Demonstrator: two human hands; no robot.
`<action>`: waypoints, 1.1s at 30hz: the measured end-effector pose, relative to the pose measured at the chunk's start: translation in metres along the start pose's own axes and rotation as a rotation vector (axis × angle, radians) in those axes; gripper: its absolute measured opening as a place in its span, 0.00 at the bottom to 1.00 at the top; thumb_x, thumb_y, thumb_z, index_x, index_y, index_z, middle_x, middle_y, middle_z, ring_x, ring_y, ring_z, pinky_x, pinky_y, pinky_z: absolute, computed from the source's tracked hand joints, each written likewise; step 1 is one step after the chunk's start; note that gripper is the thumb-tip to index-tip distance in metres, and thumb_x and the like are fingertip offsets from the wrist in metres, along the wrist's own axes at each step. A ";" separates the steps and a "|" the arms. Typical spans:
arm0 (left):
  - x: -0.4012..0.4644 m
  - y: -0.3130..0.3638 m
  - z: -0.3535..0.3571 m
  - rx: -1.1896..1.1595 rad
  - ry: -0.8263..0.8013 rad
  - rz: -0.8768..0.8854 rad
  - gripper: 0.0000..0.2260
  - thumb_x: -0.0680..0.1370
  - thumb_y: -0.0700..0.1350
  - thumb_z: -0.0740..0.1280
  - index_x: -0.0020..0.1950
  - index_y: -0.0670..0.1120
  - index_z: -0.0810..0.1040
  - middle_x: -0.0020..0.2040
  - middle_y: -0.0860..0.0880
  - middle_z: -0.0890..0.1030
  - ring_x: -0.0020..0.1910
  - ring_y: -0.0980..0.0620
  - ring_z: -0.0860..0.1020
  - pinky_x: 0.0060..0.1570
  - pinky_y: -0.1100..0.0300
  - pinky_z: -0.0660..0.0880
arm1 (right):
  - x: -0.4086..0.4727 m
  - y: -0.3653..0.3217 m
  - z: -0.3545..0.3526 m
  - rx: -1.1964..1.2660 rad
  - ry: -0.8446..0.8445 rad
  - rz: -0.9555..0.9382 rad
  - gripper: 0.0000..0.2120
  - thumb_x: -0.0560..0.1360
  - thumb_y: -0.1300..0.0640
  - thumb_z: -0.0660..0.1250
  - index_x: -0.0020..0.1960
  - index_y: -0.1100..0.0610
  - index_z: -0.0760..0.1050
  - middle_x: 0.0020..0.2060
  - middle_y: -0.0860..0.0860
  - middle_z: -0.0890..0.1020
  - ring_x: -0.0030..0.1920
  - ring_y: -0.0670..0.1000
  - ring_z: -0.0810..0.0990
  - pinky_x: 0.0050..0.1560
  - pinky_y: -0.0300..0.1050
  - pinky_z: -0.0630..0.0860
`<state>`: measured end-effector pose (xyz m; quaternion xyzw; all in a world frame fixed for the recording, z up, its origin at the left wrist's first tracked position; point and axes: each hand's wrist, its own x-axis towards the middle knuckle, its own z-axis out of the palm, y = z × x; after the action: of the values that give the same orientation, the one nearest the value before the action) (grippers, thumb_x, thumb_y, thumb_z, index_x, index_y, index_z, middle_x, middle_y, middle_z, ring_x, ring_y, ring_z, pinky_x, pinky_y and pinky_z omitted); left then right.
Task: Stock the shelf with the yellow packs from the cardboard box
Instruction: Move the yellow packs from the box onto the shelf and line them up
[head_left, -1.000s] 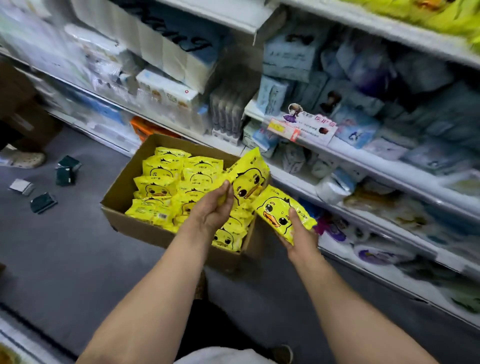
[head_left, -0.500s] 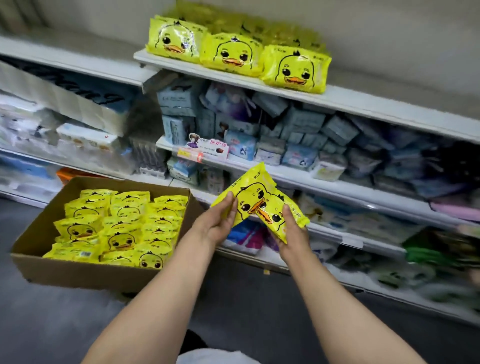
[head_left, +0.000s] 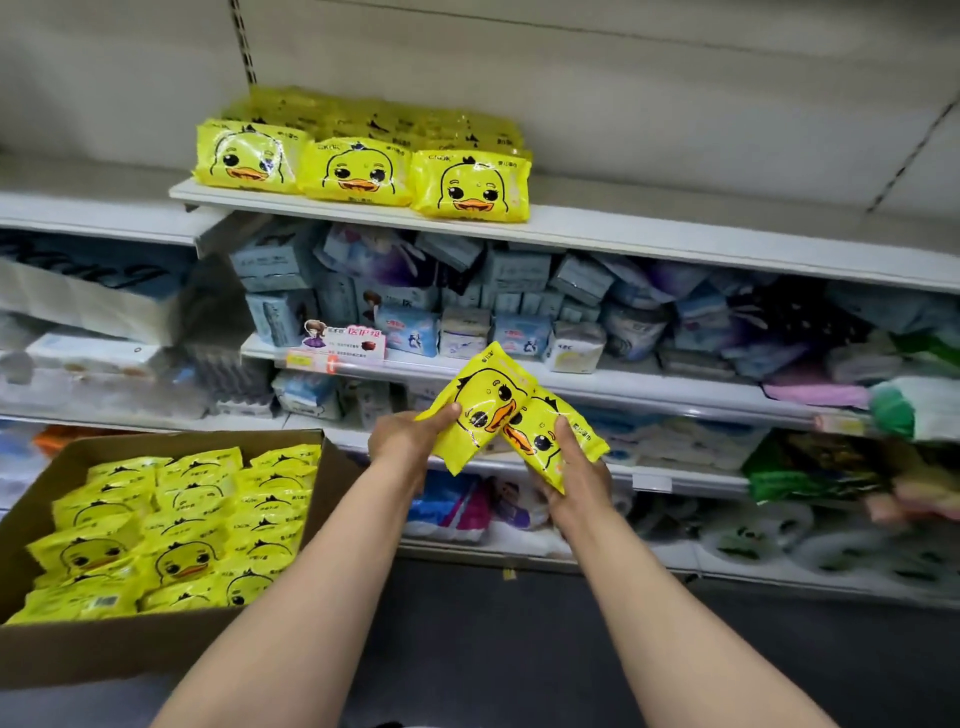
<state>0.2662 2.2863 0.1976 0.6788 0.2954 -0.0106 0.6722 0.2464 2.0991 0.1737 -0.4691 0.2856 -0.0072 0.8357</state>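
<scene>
Packs, two of them yellow with a duck face, overlap in mid-air before the middle shelves: the left hand (head_left: 410, 434) grips the upper pack (head_left: 480, 405), the right hand (head_left: 576, 467) grips the lower pack (head_left: 550, 441). More fill the cardboard box (head_left: 156, 649) near left; three front a stack on the top shelf (head_left: 675, 234).

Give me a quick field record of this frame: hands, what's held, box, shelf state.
left hand: grips a yellow pack, tilted
right hand: grips a second yellow pack, partly under the first
held packs: overlapping, in front of the middle shelves, not yet placed
cardboard box: lower left, open, filled with rows of yellow packs
top shelf: three yellow packs across the front, more stacked behind; bare board to their right
lower shelves: blue and white packaged goods
</scene>
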 end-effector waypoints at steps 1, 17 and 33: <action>-0.001 0.001 0.000 0.059 -0.006 0.011 0.18 0.66 0.55 0.80 0.45 0.45 0.80 0.45 0.45 0.82 0.47 0.47 0.80 0.51 0.55 0.75 | 0.001 -0.001 -0.001 0.007 0.002 -0.004 0.18 0.74 0.51 0.74 0.61 0.57 0.77 0.52 0.56 0.85 0.41 0.53 0.84 0.33 0.42 0.80; -0.010 0.041 0.029 -0.138 -0.318 0.024 0.16 0.74 0.50 0.73 0.54 0.40 0.81 0.47 0.43 0.85 0.40 0.48 0.83 0.32 0.60 0.80 | 0.014 -0.035 0.013 0.081 -0.145 -0.057 0.20 0.70 0.58 0.77 0.61 0.58 0.80 0.53 0.57 0.85 0.52 0.58 0.85 0.42 0.48 0.83; 0.009 0.198 0.097 0.033 -0.445 0.257 0.17 0.73 0.39 0.75 0.60 0.39 0.78 0.51 0.42 0.84 0.47 0.44 0.84 0.49 0.44 0.80 | 0.053 -0.169 0.038 0.413 -0.173 -0.356 0.23 0.74 0.67 0.72 0.67 0.59 0.75 0.58 0.56 0.83 0.55 0.54 0.83 0.54 0.49 0.82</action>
<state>0.3934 2.2165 0.3641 0.7026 0.0513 -0.0788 0.7054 0.3519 2.0196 0.2971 -0.3304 0.1187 -0.1720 0.9204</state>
